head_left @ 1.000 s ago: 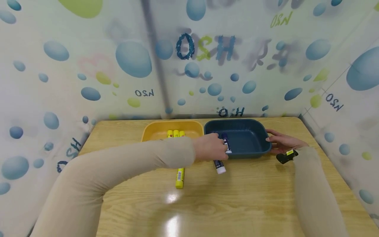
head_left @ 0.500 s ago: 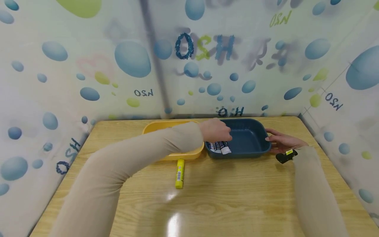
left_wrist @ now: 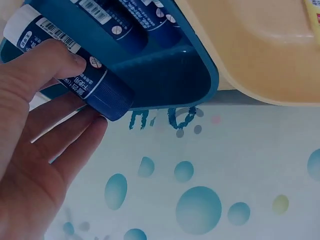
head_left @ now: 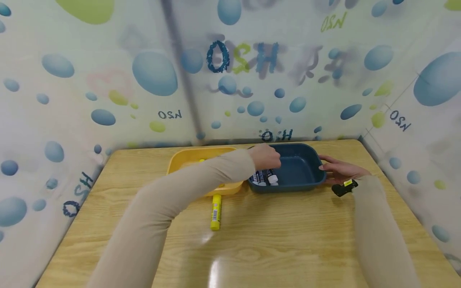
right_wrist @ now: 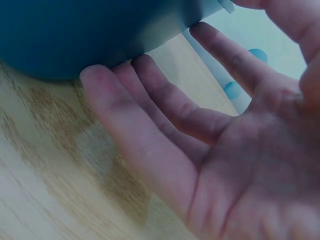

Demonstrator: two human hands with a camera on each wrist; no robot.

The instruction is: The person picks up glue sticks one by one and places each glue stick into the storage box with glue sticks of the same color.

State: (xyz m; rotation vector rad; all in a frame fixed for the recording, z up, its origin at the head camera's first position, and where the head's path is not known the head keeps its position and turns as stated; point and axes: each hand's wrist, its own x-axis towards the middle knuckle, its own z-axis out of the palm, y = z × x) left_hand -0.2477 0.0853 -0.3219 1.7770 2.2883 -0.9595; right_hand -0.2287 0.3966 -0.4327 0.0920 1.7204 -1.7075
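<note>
My left hand (head_left: pixel 266 157) is over the left part of a blue bin (head_left: pixel 300 186). In the left wrist view it pinches a dark blue glue stick (left_wrist: pixel 95 77) with a white end between thumb and fingers, tilted above the bin floor. Other dark blue glue sticks (head_left: pixel 260 179) lie inside the bin below it. At the bin's right end my right hand (head_left: pixel 340 170) holds the wall, thumb at the rim and fingertips against the outside. In the right wrist view those fingers (right_wrist: pixel 117 100) touch the bin's side near the tabletop.
A yellow bin (head_left: pixel 176 160) stands directly left of the blue one, largely hidden by my left sleeve; bits of yellow glue sticks show in it. One yellow glue stick (head_left: pixel 215 213) lies on the wooden table (head_left: pixel 273 240) in front. A patterned wall (head_left: pixel 201 104) rises behind.
The left hand has moved from the blue bin's front edge up over its inside. The dark blue glue stick seen on the table earlier is gone from there. My right hand stays at the bin.
</note>
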